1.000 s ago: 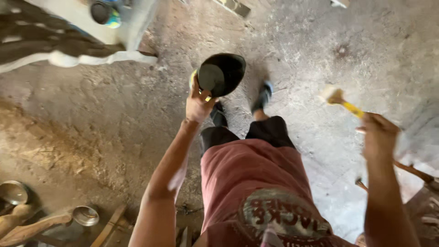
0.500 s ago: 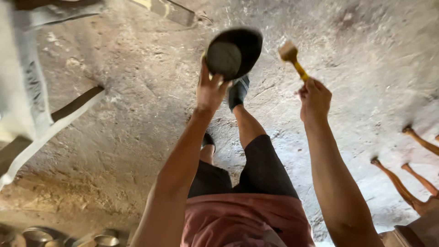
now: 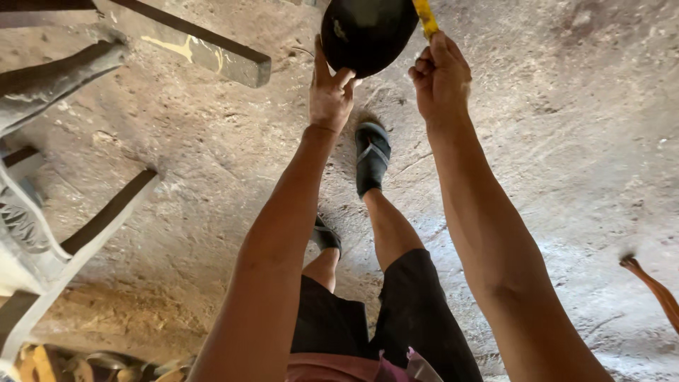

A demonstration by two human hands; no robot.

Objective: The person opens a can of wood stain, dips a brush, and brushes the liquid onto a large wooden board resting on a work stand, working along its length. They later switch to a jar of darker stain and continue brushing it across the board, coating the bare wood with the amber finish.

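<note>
My left hand (image 3: 329,95) grips the lower edge of a black rounded bowl (image 3: 366,32), held out in front of me at the top of the head view. My right hand (image 3: 440,76) is closed around the yellow handle of a brush (image 3: 426,15), whose head is cut off by the top edge. The handle rests against the bowl's right side. Both arms are stretched forward over a dirt floor. My legs in dark shorts and dark sandals (image 3: 371,155) show below.
A dark wooden plank (image 3: 205,53) lies at the upper left. White chair parts with dark rails (image 3: 78,212) stand at the left. Metal pots (image 3: 106,362) sit at the bottom left corner. A brown curved leg (image 3: 654,286) shows at the right edge.
Both hands have come closer together and moved up in the view. The brush now touches the bowl's right side, its head out of view. I have stepped forward over the dirt floor.
</note>
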